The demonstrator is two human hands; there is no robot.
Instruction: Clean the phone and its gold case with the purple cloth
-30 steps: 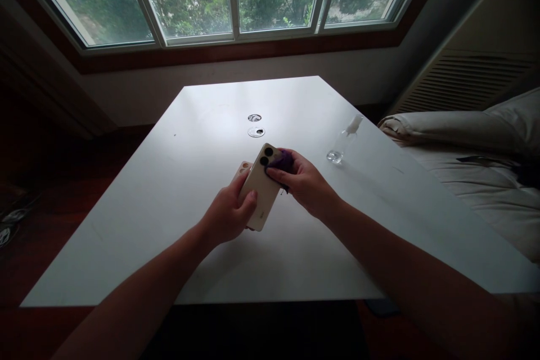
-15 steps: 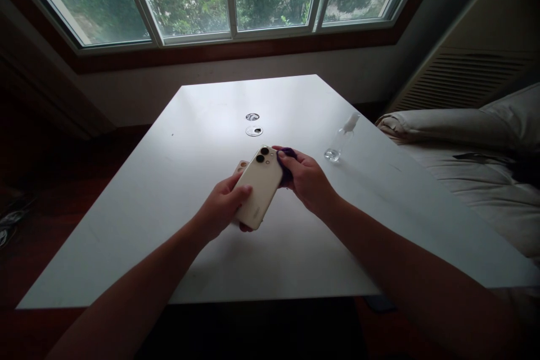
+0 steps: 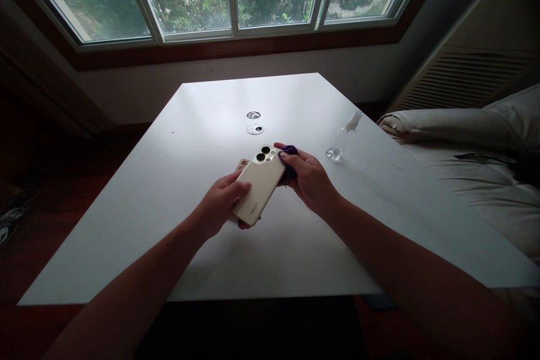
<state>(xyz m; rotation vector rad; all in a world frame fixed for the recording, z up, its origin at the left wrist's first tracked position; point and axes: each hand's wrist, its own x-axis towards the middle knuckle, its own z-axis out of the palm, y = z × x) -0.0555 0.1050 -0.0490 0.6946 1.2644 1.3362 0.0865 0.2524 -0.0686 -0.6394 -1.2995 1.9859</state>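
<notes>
A cream phone [image 3: 260, 185] is tilted above the white table, its back with dark camera lenses facing up. My left hand [image 3: 220, 202] grips its lower left side, thumb on the back. Behind the phone, on its left, shows part of a pale case-like object [image 3: 242, 164] with round holes, mostly hidden. My right hand [image 3: 311, 180] is closed on a dark purple cloth [image 3: 290, 162], which touches the phone's upper right edge by the lenses. The fingertips of both hands are partly hidden.
A clear spray bottle [image 3: 341, 138] stands on the white table [image 3: 126, 225], right of my hands. Two round discs [image 3: 255, 129] are beyond the phone. A pale cushioned seat [image 3: 476, 174] is at the right, and a window lies beyond the table.
The phone has tilted slightly, so the lettering on its lower back reads more clearly. My right hand with the cloth stays at the phone's upper right edge, with a small shift.
</notes>
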